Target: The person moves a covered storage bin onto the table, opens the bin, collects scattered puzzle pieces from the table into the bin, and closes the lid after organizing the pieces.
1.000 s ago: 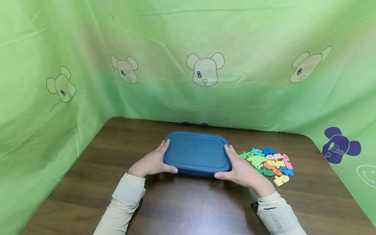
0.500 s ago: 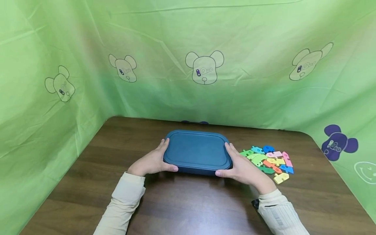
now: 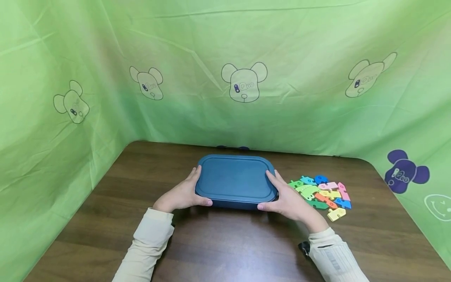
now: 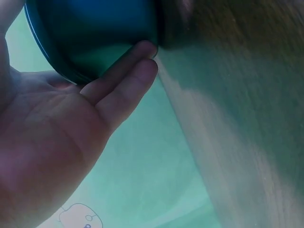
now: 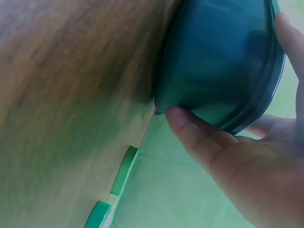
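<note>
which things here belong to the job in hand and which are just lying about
In the job:
box
left hand and right hand, gripping its ends

Apparently just lying about:
puzzle pieces, untouched, on the table

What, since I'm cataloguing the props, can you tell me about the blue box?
The box is low and rectangular with rounded corners, its smooth surface looking like plastic. A blue lid with a rounded outline near its edge covers the top, so the contents are hidden; the near side looks darker. It appears to sit flat on the brown table, left of the colorful pieces. The left hand and right hand grip its opposite ends, thumbs at the near side.
</note>
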`<state>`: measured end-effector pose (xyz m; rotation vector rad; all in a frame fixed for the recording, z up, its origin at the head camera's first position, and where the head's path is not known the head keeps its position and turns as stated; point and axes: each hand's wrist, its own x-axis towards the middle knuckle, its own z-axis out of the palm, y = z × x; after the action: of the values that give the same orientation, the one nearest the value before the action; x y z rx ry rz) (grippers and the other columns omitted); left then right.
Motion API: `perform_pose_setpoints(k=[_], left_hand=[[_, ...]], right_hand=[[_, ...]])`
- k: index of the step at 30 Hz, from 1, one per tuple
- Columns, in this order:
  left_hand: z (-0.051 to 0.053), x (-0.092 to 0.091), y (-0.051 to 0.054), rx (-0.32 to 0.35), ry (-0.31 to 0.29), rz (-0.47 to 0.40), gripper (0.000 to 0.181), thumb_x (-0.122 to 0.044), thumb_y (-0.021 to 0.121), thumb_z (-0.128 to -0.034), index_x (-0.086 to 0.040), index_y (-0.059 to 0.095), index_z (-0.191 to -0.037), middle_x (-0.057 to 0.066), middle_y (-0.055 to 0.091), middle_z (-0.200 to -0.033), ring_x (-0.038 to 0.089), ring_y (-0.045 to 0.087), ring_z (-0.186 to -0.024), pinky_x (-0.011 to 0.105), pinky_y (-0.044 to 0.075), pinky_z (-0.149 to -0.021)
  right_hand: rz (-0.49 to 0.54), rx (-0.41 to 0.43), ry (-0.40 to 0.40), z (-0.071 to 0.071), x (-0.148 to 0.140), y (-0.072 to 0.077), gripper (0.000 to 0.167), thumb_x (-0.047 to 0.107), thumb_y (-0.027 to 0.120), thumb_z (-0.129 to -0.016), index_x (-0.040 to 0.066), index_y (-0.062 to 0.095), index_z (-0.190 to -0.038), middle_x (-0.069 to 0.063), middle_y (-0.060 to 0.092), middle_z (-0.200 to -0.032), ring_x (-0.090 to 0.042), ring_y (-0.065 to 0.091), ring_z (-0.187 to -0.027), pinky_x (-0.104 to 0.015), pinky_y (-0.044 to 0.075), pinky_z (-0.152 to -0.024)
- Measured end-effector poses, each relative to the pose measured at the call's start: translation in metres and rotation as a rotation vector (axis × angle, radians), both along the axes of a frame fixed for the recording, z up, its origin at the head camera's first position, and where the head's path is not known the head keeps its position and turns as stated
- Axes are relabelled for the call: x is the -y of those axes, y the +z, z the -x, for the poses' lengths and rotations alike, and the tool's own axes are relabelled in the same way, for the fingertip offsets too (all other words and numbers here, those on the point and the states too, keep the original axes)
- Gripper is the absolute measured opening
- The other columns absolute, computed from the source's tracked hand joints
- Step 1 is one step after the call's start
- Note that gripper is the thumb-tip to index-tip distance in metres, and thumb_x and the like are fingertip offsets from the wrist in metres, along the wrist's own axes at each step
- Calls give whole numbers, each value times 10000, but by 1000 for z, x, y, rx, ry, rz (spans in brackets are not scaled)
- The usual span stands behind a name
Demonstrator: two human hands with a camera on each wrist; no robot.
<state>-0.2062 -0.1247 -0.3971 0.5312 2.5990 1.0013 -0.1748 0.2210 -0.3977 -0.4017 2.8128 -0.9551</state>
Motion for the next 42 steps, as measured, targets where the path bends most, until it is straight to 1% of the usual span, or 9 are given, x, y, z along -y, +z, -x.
perform_pose_setpoints(k=[8, 14, 18, 22, 24, 27, 34, 39, 42], left_hand=[[1, 4, 2, -2, -2, -25, 1247, -456, 847, -804, -77, -14, -1623, 143, -19, -1674, 264, 54, -1525, 451, 173, -1189], [1, 8, 5, -20, -19, -28, 1252, -485, 841, -801, -99, -17, -1626, 122, -32, -1678, 259, 51, -1526, 452, 175, -1189], [1, 11, 11, -49, -15, -27, 1264, -508, 841, -793, -116, -22, -1629, 117, -51, -1676, 278, 73, -1523, 463, 189, -1184], [0, 16, 17, -114, -2, -38, 1265, -522, 837, -791, -135, -26, -1631, 72, -70, -1678, 272, 92, -1521, 465, 208, -1178], [-1, 21, 19, -161, 6, -46, 1258, -538, 832, -789, -146, -13, -1633, 56, -50, -1683, 266, 111, -1519, 473, 223, -1172], [-4, 31, 19, -202, 25, -50, 1242, -566, 824, -784, -170, 13, -1638, 33, -6, -1688, 252, 144, -1514, 481, 243, -1164], [-10, 57, 15, -218, 64, -42, 1196, -505, 839, -797, -172, 61, -1641, 0, 49, -1684, 271, 177, -1508, 513, 249, -1157], [-12, 75, 18, -235, 86, -50, 1170, -572, 819, -788, -242, 92, -1644, -15, 51, -1683, 314, 186, -1504, 562, 258, -1138], [-13, 86, 21, -244, 93, -54, 1118, -610, 799, -787, -293, 147, -1638, 0, 56, -1686, 349, 202, -1496, 594, 273, -1118]], right_hand=[[-2, -18, 4, 0, 1, 3, 1163, 618, 781, -800, 69, 170, -1625, -294, 35, -1641, -562, 168, -1435, -692, 272, -1064], [-8, -48, -13, -5, 2, 5, 1154, 639, 773, -795, 91, 190, -1626, -277, 39, -1647, -556, 166, -1441, -705, 263, -1060], [-10, -91, -24, -8, 4, 10, 1145, 655, 763, -795, 120, 192, -1631, -256, 37, -1655, -548, 166, -1445, -711, 254, -1060], [-10, -140, -34, -10, 11, 16, 1153, 675, 756, -785, 127, 197, -1631, -256, 47, -1654, -570, 196, -1425, -726, 257, -1046], [-2, -154, -39, -10, 15, 18, 1154, 684, 757, -775, 137, 209, -1630, -246, 48, -1657, -569, 212, -1421, -725, 267, -1041], [22, -179, -43, -10, 23, 17, 1143, 688, 769, -757, 157, 246, -1624, -218, 55, -1664, -539, 237, -1428, -703, 297, -1041], [60, -233, -12, -8, 47, 19, 1105, 670, 794, -744, 138, 327, -1592, -203, 85, -1666, -465, 258, -1452, -642, 338, -1057], [56, -260, -2, -4, 64, 25, 1101, 676, 799, -731, 143, 348, -1583, -188, 83, -1668, -453, 235, -1465, -635, 327, -1068], [53, -285, -2, -2, 73, 28, 1100, 678, 803, -724, 140, 363, -1577, -192, 94, -1666, -446, 232, -1467, -634, 319, -1073]])
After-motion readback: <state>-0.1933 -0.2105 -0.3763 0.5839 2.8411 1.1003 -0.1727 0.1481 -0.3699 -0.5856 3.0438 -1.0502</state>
